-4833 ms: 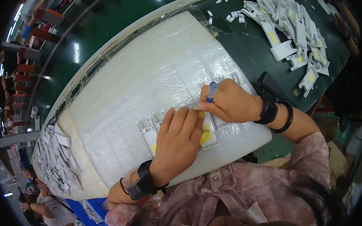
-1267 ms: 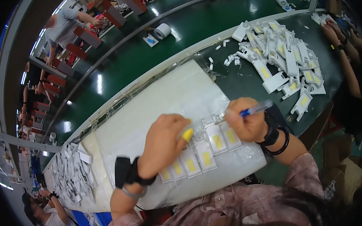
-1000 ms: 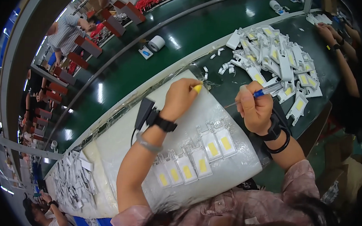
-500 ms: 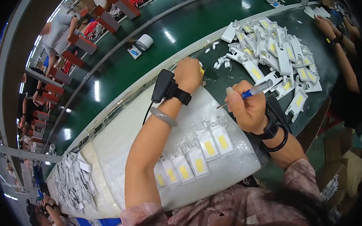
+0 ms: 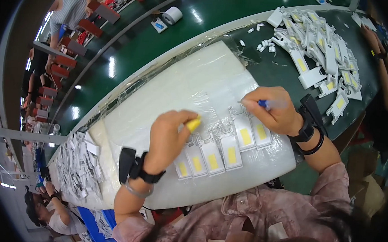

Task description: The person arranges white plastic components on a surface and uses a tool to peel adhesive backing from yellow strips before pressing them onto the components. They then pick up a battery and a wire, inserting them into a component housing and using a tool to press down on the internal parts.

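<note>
My right hand (image 5: 273, 111) grips a screwdriver (image 5: 276, 104) with a clear and blue handle, its tip blurred near the top of a row of white plastic pieces. These flat pieces (image 5: 232, 156), several of them, lie side by side on the padded white mat (image 5: 159, 100), each with a yellow panel and small prongs at its upper end. My left hand (image 5: 168, 137) hovers over the left end of that row, its fingers bent together. A yellow covering (image 5: 194, 122) shows at its fingertips. Whatever small thing the left fingers may hold is hidden.
A heap of similar white pieces (image 5: 325, 49) lies at the back right, beside several tiny white parts (image 5: 266, 46). More white parts (image 5: 78, 167) are piled at the left. A white roll (image 5: 172, 16) stands on the green conveyor (image 5: 131, 49). A co-worker's hands (image 5: 371, 36) are at the far right.
My left hand has come back from the mat's far edge to above the row of pieces. My right hand has lowered the screwdriver toward the pieces' upper ends. The view has shifted.
</note>
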Demonstrator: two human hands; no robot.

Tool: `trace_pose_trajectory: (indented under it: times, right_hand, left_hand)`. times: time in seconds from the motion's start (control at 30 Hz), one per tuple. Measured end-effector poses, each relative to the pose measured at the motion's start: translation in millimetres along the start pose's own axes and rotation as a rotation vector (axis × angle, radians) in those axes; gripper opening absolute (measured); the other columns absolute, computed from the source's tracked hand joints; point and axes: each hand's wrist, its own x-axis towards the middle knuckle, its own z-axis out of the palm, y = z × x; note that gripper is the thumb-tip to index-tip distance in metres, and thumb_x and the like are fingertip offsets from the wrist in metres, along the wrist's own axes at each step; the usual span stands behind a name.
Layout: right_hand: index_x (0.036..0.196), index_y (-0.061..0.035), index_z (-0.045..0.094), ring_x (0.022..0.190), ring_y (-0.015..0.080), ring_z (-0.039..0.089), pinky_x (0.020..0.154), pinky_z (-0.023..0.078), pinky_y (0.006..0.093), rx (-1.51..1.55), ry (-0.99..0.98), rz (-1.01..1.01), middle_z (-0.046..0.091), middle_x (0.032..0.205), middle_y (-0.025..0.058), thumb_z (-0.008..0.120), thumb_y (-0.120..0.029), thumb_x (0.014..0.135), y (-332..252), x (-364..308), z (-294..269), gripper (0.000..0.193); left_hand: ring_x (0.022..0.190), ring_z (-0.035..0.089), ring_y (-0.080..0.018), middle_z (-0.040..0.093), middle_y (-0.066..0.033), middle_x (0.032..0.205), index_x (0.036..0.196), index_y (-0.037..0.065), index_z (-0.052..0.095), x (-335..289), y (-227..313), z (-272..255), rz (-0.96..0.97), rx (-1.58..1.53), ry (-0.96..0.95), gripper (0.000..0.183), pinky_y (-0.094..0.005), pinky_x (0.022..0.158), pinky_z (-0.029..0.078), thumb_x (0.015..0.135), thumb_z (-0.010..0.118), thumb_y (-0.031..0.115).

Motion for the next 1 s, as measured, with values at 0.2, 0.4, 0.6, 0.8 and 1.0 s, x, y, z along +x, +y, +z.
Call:
trace_pose_trajectory:
  times: [0.2, 0.4, 0.6, 0.8, 1.0]
  right_hand:
    - [0.106, -0.0082, 0.07, 0.092, 0.0252, 0.068, 0.078, 0.053, 0.0355, 0.193, -0.468, -0.359, 0.07, 0.109, 0.0081, 0.07, -0.012, 0.086, -30, -16, 32, 0.021]
    - [0.104, -0.0075, 0.066, 0.094, 0.022, 0.064, 0.086, 0.048, 0.0344, 0.16, -0.645, -0.401, 0.066, 0.102, 0.0049, 0.069, -0.016, 0.085, -45, -21, 51, 0.021]
    - [0.103, -0.0082, 0.066, 0.094, 0.0202, 0.064, 0.088, 0.047, 0.0337, 0.153, -0.629, -0.379, 0.067, 0.103, 0.0041, 0.07, -0.017, 0.085, -44, -20, 48, 0.021]
    - [0.102, -0.007, 0.064, 0.091, 0.0199, 0.064, 0.084, 0.046, 0.0328, 0.175, -0.559, -0.376, 0.064, 0.1, 0.0026, 0.069, -0.016, 0.084, -41, -21, 51, 0.02]
    - [0.1, -0.0071, 0.065, 0.089, 0.0184, 0.064, 0.081, 0.046, 0.0319, 0.188, -0.589, -0.357, 0.065, 0.099, 0.0019, 0.071, -0.018, 0.085, -40, -19, 48, 0.02]
  left_hand:
    - [0.092, 0.062, -0.0303, 0.067, -0.0075, 0.096, 0.089, 0.005, 0.066, -44, -1, 18, 0.27, 0.105, 0.152, 0.021, -0.041, 0.079, 0.048, 0.069, 0.073, 0.002]
    - [0.102, 0.06, -0.0285, 0.064, -0.0064, 0.106, 0.094, 0.006, 0.065, -51, -10, 33, 0.349, 0.143, 0.176, 0.032, -0.0419, 0.085, 0.047, 0.062, 0.068, 0.002]
    - [0.103, 0.06, -0.0291, 0.066, -0.0055, 0.104, 0.091, 0.007, 0.066, -49, 0, 35, 0.289, 0.179, 0.129, 0.03, -0.042, 0.085, 0.048, 0.062, 0.073, 0.001]
    - [0.107, 0.058, -0.0275, 0.064, -0.0046, 0.11, 0.092, 0.009, 0.069, -52, 1, 30, 0.298, 0.179, 0.129, 0.029, -0.0441, 0.093, 0.045, 0.064, 0.072, 0.005]
    - [0.116, 0.055, -0.025, 0.062, -0.0034, 0.117, 0.096, 0.011, 0.069, -55, 3, 33, 0.289, 0.222, 0.07, 0.029, -0.0484, 0.102, 0.04, 0.067, 0.069, 0.008]
